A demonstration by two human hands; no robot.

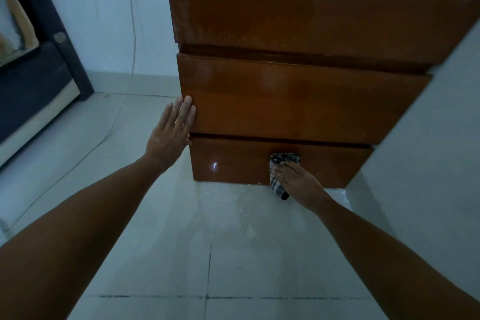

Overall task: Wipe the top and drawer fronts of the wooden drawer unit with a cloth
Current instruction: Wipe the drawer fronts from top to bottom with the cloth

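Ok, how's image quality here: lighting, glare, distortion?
Head view: dim and bluish; a small glare spot on the glossy brown wooden bottom drawer front; wide-angle bending splays the unit's edges; the checked grey cloth under the right hand looks soft; the left hand is sharp enough.

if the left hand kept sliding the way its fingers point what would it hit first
Nothing, it seems: the left hand lies flat against the left edge of the middle drawer front, fingers pointing up along it. Depth is unclear.

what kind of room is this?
Probably a bedroom or similar home room: a wooden drawer unit against a pale wall, a tiled floor, and what looks like a dark bed base at left.
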